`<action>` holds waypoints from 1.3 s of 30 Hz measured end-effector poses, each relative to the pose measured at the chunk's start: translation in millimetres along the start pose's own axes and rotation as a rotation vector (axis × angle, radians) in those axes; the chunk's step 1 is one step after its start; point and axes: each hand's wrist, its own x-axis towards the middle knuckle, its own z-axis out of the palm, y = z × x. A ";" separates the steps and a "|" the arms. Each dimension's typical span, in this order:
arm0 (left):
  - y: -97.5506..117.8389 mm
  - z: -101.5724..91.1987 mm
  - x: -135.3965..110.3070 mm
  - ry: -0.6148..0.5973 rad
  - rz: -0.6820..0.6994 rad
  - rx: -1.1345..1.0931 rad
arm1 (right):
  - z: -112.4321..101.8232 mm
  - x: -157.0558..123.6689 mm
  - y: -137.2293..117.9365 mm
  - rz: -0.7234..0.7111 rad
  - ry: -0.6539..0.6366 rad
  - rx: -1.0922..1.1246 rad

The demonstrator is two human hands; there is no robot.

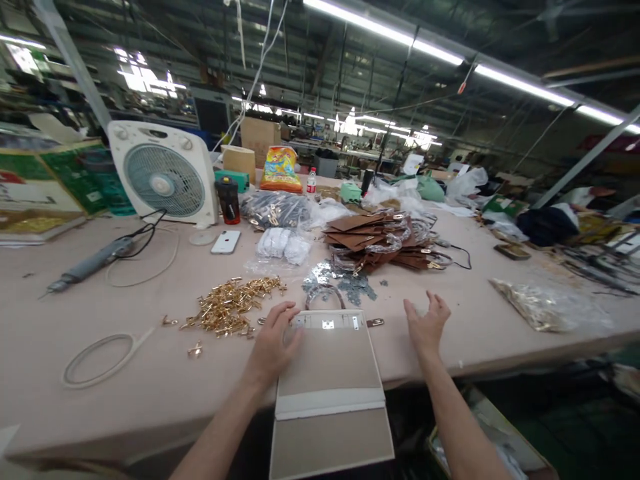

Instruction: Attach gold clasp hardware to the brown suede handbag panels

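A beige bag panel (330,360) lies in front of me, its lower part hanging past the table edge. Along its top edge are small metal plates (327,325), and a brown handle (325,293) arches beyond it. My left hand (274,343) grips the panel's upper left corner, thumb on the surface and fingers at the edge. To the right of the panel, my right hand (427,323) hovers with fingers apart and nothing in it. A pile of gold metal fittings (233,303) lies left of my left hand. Grey metal plates (350,287) are scattered beyond the handle.
Stacked brown bag pieces (375,237) lie farther back. On the left are a white fan (163,177), a grey electric screwdriver (93,265), a phone (226,242) and a coiled tube (97,360). A plastic bag of metal parts (535,307) lies on the right.
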 end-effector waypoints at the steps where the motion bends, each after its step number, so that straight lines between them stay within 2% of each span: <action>1: 8.0 3.4 1.7 -0.003 0.045 0.025 | -1.3 3.2 14.4 0.037 -0.048 -0.060; 4: 41.5 24.5 9.3 -0.154 0.165 0.055 | 0.2 5.5 40.9 0.146 -0.191 -0.178; 6: 65.0 44.9 14.8 -0.308 0.202 0.086 | 3.3 5.7 46.7 0.162 -0.222 -0.206; 8: 82.5 65.3 18.6 -0.413 0.197 0.137 | 5.3 6.7 48.0 0.144 -0.236 -0.198; 11: 91.7 88.3 18.2 -0.439 0.131 0.187 | 3.9 8.5 49.0 0.146 -0.264 -0.091; 13: 89.7 96.5 14.7 -0.415 0.100 0.192 | 1.0 8.3 49.1 0.191 -0.248 0.086; 17: 84.9 100.7 8.7 -0.351 0.096 0.206 | -2.7 6.1 37.9 0.386 -0.131 0.582; 20: 85.8 100.0 9.1 -0.341 0.099 0.217 | 0.5 6.7 12.2 0.592 -0.070 0.964; 22: 87.1 99.6 10.8 -0.353 0.099 0.223 | 5.8 8.2 -13.3 0.728 -0.175 1.212; 24: 88.2 99.3 12.7 -0.369 0.091 0.232 | 13.6 8.7 -43.2 0.805 -0.354 1.390; 27: 89.2 99.0 15.3 -0.387 0.078 0.238 | 30.1 5.5 -86.6 0.764 -0.547 1.463; 30: 89.0 99.1 16.6 -0.388 0.075 0.247 | 50.0 -1.8 -114.0 0.650 -0.637 1.456; 34: 87.6 100.0 16.3 -0.389 0.055 0.271 | 71.8 -11.1 -120.5 0.636 -0.622 1.412; 39: 87.4 101.0 17.6 -0.386 0.042 0.288 | 80.9 -14.7 -117.9 0.652 -0.572 1.331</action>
